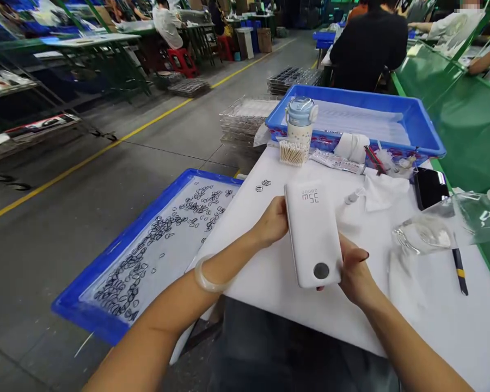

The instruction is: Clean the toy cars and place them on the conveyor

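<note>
A white power bank [312, 234], printed with "35W" and "20000" upside down to me and bearing a dark round spot at its near end, is held up over the white table. My left hand [274, 220] grips its left edge, the fingertips hidden behind it. Closed on the lower right edge is my right hand [356, 269], with some fingers underneath. Beyond the power bank lie a few small dark rings [263, 185]. A small clear bottle [353, 196] and a white cloth [381, 193] rest to its right.
Left and lower stands a blue tray [118, 247] with many dark rings. At the back are a large blue bin [427, 128], a tumbler [300, 122] and cotton swabs [293, 153]. On the right are a phone [429, 188], plastic bag [428, 231] and cutter [459, 272]. A person [367, 46] sits ahead.
</note>
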Demonstrator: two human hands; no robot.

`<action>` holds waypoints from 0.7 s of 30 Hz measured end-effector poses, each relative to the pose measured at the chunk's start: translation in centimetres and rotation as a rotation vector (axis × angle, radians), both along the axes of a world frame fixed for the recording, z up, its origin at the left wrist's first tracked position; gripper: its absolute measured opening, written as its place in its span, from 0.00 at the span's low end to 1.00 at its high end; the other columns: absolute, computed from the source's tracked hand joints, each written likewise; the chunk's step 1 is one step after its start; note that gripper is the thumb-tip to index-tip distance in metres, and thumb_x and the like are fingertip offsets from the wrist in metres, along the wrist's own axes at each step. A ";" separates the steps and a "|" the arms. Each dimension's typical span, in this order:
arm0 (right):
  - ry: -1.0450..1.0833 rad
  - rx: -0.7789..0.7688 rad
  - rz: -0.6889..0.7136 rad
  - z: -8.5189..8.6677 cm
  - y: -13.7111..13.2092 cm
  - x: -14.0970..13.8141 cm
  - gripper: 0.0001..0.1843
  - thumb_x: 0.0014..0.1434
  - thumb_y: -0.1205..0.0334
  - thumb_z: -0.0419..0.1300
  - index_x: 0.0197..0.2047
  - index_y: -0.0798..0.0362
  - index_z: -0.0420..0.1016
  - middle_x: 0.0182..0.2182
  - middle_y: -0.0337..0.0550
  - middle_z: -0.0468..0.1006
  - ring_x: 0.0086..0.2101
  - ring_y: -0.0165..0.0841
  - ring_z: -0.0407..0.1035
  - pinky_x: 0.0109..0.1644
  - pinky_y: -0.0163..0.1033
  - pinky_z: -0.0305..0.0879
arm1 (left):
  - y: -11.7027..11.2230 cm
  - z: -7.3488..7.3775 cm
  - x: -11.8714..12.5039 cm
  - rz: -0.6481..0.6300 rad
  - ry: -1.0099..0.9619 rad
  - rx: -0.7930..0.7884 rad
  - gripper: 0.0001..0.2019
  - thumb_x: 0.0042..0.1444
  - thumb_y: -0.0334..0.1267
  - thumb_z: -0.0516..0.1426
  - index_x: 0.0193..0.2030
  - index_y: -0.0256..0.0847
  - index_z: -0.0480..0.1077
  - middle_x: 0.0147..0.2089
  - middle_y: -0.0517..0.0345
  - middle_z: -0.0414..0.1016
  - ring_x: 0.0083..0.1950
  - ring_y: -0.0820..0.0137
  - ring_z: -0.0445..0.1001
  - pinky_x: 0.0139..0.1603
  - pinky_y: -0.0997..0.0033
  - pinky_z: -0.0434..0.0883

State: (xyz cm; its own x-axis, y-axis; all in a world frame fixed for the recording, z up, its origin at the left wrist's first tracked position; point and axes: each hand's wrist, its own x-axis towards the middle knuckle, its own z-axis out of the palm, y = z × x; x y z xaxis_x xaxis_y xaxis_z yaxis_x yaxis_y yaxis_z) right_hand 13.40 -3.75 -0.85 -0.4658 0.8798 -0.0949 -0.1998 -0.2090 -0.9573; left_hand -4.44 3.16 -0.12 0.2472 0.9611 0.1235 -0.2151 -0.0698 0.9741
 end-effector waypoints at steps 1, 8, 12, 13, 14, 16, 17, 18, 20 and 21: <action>0.003 0.003 -0.002 0.1 0.0 0.0 0.49 0.45 0.17 0.49 0.51 0.53 0.71 0.26 0.41 0.73 0.23 0.33 0.72 0.23 0.34 0.74 | 0.0 0.0 0.0 -0.013 -0.020 -0.047 0.13 0.48 0.45 0.66 0.35 0.38 0.78 0.35 0.56 0.83 0.39 0.61 0.81 0.42 0.62 0.77; 0.027 -0.024 -0.020 0.1 0.1 0.5 0.49 0.47 0.17 0.46 0.50 0.54 0.71 0.26 0.41 0.73 0.22 0.31 0.70 0.22 0.34 0.72 | -0.4 0.4 0.0 -0.243 -0.125 -0.343 0.42 0.46 0.79 0.50 0.41 0.40 0.77 0.39 0.49 0.82 0.48 0.55 0.80 0.44 0.61 0.77; 0.021 -0.022 0.044 0.8 0.5 1.1 0.43 0.53 0.23 0.55 0.52 0.54 0.72 0.26 0.41 0.73 0.23 0.29 0.69 0.23 0.32 0.70 | -0.6 0.5 -0.2 -0.158 -0.090 -0.314 0.38 0.39 0.74 0.62 0.42 0.40 0.76 0.41 0.50 0.82 0.50 0.54 0.79 0.44 0.63 0.76; 0.016 -0.028 0.059 1.0 0.7 1.3 0.38 0.54 0.29 0.60 0.53 0.54 0.72 0.26 0.39 0.72 0.24 0.28 0.68 0.23 0.30 0.69 | -0.7 0.6 -0.2 -0.129 -0.084 -0.303 0.35 0.39 0.68 0.67 0.43 0.39 0.75 0.42 0.50 0.82 0.49 0.54 0.79 0.45 0.63 0.76; 0.002 -0.035 0.066 1.2 0.8 1.4 0.34 0.55 0.35 0.64 0.53 0.54 0.72 0.26 0.39 0.72 0.24 0.27 0.67 0.23 0.29 0.69 | -0.7 0.6 -0.2 -0.119 -0.085 -0.289 0.32 0.39 0.63 0.70 0.43 0.39 0.75 0.43 0.49 0.82 0.49 0.54 0.79 0.45 0.63 0.76; -0.050 -0.050 0.058 1.4 1.0 1.8 0.29 0.55 0.44 0.69 0.53 0.54 0.73 0.27 0.38 0.72 0.25 0.26 0.67 0.24 0.28 0.68 | -0.8 0.6 -0.2 -0.142 -0.104 -0.255 0.29 0.40 0.58 0.71 0.43 0.37 0.75 0.43 0.48 0.82 0.49 0.55 0.79 0.47 0.61 0.76; -0.079 -0.055 0.051 1.4 1.1 1.9 0.29 0.55 0.46 0.70 0.53 0.54 0.74 0.27 0.38 0.73 0.25 0.27 0.68 0.25 0.29 0.69 | -0.8 0.5 -0.1 -0.157 -0.113 -0.231 0.28 0.41 0.57 0.70 0.42 0.37 0.75 0.43 0.47 0.82 0.48 0.55 0.79 0.48 0.60 0.75; -0.103 -0.053 0.048 1.4 1.2 2.0 0.29 0.54 0.47 0.71 0.54 0.54 0.74 0.29 0.39 0.74 0.27 0.28 0.69 0.26 0.29 0.69 | -0.8 0.5 -0.1 -0.167 -0.119 -0.202 0.27 0.42 0.56 0.70 0.41 0.36 0.75 0.42 0.47 0.82 0.48 0.55 0.79 0.48 0.60 0.75; -0.132 -0.027 0.061 1.2 1.3 2.2 0.29 0.54 0.48 0.71 0.55 0.52 0.74 0.34 0.42 0.76 0.30 0.31 0.71 0.29 0.32 0.72 | -1.0 0.6 -0.1 -0.174 -0.112 -0.137 0.24 0.45 0.55 0.69 0.40 0.37 0.75 0.42 0.48 0.82 0.47 0.57 0.79 0.47 0.61 0.76; -0.148 -0.004 0.072 1.1 1.4 2.3 0.29 0.53 0.50 0.72 0.56 0.51 0.74 0.37 0.43 0.77 0.33 0.32 0.72 0.32 0.33 0.73 | -1.1 0.7 -0.1 -0.175 -0.092 -0.104 0.23 0.47 0.54 0.69 0.40 0.37 0.76 0.41 0.49 0.82 0.45 0.58 0.80 0.45 0.62 0.77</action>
State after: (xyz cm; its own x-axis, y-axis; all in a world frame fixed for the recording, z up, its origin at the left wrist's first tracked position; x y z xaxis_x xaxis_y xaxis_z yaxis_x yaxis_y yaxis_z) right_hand 15.69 -2.37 0.29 -0.5088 0.8438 -0.1705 -0.0412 -0.2218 -0.9742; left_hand -4.58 2.07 0.57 0.4039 0.9131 0.0555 -0.3030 0.0763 0.9499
